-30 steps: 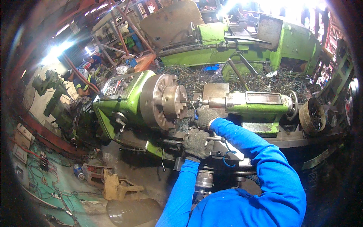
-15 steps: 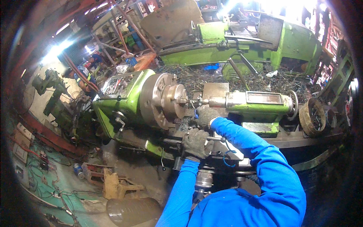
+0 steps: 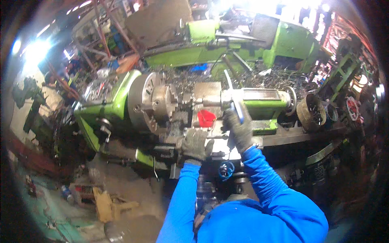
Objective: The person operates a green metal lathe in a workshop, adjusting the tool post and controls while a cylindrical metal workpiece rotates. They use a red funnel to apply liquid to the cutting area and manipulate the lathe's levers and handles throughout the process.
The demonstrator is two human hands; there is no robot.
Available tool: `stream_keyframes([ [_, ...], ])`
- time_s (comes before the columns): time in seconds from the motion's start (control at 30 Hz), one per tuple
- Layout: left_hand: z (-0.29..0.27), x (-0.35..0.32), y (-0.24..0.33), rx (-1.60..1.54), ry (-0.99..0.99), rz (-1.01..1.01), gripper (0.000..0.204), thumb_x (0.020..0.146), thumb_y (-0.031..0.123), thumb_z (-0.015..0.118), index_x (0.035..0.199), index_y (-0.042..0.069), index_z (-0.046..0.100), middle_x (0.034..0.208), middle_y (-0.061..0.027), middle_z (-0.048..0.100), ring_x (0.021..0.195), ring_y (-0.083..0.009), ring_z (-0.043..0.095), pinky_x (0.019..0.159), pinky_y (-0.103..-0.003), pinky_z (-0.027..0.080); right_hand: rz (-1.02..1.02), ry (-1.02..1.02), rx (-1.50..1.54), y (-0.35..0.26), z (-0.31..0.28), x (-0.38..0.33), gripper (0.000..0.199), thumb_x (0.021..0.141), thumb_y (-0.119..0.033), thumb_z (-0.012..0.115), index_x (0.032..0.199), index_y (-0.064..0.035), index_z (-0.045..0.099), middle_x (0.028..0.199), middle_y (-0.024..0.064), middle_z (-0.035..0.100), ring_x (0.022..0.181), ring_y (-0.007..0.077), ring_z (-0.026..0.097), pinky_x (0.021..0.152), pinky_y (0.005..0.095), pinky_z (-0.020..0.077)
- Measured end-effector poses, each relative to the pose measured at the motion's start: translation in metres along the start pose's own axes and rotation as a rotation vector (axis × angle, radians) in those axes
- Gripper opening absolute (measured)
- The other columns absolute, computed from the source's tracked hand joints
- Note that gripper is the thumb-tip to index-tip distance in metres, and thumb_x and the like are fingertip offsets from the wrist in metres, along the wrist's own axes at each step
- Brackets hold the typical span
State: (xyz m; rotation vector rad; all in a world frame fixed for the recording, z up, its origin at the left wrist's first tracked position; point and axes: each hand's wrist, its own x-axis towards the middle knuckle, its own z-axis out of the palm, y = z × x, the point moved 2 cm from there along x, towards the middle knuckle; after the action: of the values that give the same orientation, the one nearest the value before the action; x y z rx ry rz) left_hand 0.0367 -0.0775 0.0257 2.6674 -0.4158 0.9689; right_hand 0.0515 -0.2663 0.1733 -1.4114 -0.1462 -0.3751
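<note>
A green metal lathe (image 3: 117, 101) fills the middle of the head view, with a round steel chuck (image 3: 156, 103) at its left and a green tailstock (image 3: 259, 103) at its right. My left hand (image 3: 193, 144), in a grey glove, is closed on a handle at the front of the carriage. My right hand (image 3: 239, 128), also gloved, grips a long silver lever (image 3: 234, 97) near the tailstock. A small red cup (image 3: 206, 118) sits on the carriage between my hands. Blue sleeves cover both forearms.
A second green machine (image 3: 243, 44) stands behind, with metal swarf (image 3: 275, 77) heaped between the two. A rusty round part (image 3: 311, 113) lies at the lathe's right end. A blue cable loop (image 3: 226, 170) hangs below the carriage. Yellow debris (image 3: 107, 204) lies on the floor at lower left.
My right hand has moved from near the chuck to the right and now grips the silver lever by the tailstock. The view has shifted. My left hand stays on the carriage handle.
</note>
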Motion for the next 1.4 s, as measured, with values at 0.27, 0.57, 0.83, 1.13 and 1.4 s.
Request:
stream_keyframes([
  [0.27,0.047,-0.008,-0.034,-0.239,-0.097,-0.270,0.045,0.093,0.033,0.065,0.127,0.004,0.060,0.120,-0.0183,0.063,0.115,-0.0403,0.060,0.101,-0.047,0.048,-0.490,-0.150,-1.026,0.010,0.041,-0.047,0.073,0.080,-0.038,0.082,0.143,-0.0094,0.058,0.108,0.0200,0.070,0.106,0.0402,0.067,0.095,0.0507,0.0511],
  [0.57,-0.030,0.007,0.006,-0.062,0.034,-0.226,0.072,0.084,0.039,0.074,0.142,0.000,0.054,0.131,-0.0245,0.062,0.122,-0.0450,0.060,0.105,-0.054,0.047,0.080,0.170,-1.058,0.091,-0.223,-0.082,0.025,0.090,-0.017,0.075,0.111,-0.0035,0.072,0.113,0.0150,0.068,0.107,0.0310,0.064,0.095,0.0447,0.0508],
  [0.83,-0.025,0.007,0.014,-0.074,-0.012,-0.459,0.063,0.079,0.039,0.079,0.128,0.002,0.066,0.119,-0.0196,0.071,0.109,-0.0418,0.068,0.097,-0.051,0.053,0.116,0.559,-0.438,0.296,-0.527,0.114,0.051,0.097,-0.023,0.064,0.143,-0.0030,0.056,0.143,0.0186,0.058,0.128,0.0367,0.055,0.110,0.0465,0.0415],
  [1.13,-0.014,0.015,0.024,-0.047,0.059,-0.681,0.029,0.084,0.030,0.078,0.105,0.010,0.072,0.099,-0.0131,0.072,0.091,-0.0352,0.071,0.081,-0.046,0.056,0.373,0.147,-0.955,0.281,-0.512,0.312,0.044,0.098,-0.026,0.064,0.138,-0.0088,0.061,0.129,0.0202,0.066,0.119,0.0381,0.062,0.101,0.0454,0.0475],
  [1.4,-0.017,0.002,0.025,0.012,0.041,-0.760,0.031,0.081,0.029,0.079,0.105,0.010,0.072,0.102,-0.0143,0.072,0.093,-0.0367,0.070,0.082,-0.046,0.056,0.376,-0.047,-1.429,0.118,-0.464,0.270,0.038,0.099,-0.028,0.065,0.134,-0.0139,0.066,0.117,0.0216,0.073,0.111,0.0394,0.069,0.093,0.0445,0.0528],
])
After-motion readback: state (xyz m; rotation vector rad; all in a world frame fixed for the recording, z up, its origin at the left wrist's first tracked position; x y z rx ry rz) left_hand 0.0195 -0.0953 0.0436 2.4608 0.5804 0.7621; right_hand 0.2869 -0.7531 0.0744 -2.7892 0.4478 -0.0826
